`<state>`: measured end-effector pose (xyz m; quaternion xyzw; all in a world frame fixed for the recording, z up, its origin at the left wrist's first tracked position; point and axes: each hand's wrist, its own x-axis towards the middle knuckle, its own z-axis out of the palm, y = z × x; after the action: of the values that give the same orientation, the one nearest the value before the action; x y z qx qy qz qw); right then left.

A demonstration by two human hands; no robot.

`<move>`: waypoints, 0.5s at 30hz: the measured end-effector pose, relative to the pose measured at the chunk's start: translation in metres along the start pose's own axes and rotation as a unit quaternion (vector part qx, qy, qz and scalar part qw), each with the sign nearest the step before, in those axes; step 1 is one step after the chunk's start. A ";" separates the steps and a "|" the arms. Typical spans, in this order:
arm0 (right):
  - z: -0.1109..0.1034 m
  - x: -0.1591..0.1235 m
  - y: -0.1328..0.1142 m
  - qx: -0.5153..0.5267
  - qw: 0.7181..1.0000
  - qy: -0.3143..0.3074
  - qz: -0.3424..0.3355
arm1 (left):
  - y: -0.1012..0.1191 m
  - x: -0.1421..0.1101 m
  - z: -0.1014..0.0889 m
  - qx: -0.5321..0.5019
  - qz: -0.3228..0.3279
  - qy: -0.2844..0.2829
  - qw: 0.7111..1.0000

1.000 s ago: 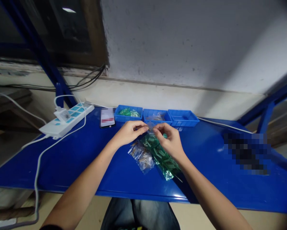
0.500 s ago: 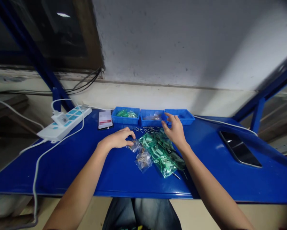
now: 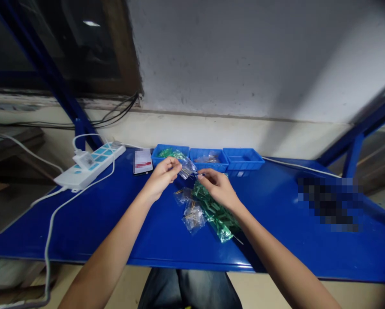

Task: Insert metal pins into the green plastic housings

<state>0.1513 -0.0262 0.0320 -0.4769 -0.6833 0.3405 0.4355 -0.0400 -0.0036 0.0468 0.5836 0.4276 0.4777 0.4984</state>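
My left hand (image 3: 164, 175) pinches a small clear plastic bag (image 3: 187, 166) between thumb and fingers, raised in front of the blue bins; thin silvery pieces show at it. Close to the bag's right end, my right hand (image 3: 218, 187) is closed in a pinch on what looks like a thin metal pin (image 3: 196, 174). The fingers partly hide it. Below my right hand lies a heap of green plastic packets (image 3: 215, 211). Left of that heap are several clear bags (image 3: 193, 215) with brass-coloured pins inside.
Three blue bins stand along the wall: the left bin (image 3: 157, 160) has green packets, the middle bin (image 3: 208, 165) clear bags, and there is a right bin (image 3: 244, 161). A white power strip (image 3: 86, 168) with cords lies left. A blurred dark object (image 3: 329, 205) lies right.
My left hand has lifted a clear bag up and to the right. My right hand has come down and left from the bins, closing its fingers beside that bag.
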 end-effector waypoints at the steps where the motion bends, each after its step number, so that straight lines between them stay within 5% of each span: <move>1: 0.003 -0.001 -0.002 0.010 1.000 -0.015 0.000 | 0.000 -0.001 0.004 -0.032 -0.008 0.014 0.999; 8: 0.007 -0.003 -0.001 0.062 0.998 0.003 0.003 | -0.010 -0.005 0.024 -0.107 -0.023 -0.006 0.994; 15: 0.002 -0.002 -0.004 0.026 0.999 0.022 -0.014 | -0.011 -0.006 0.023 -0.083 -0.035 -0.042 0.995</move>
<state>0.1485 -0.0299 0.0341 -0.4636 -0.6710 0.3416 0.4671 -0.0190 -0.0118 0.0341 0.5445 0.3856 0.4688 0.5788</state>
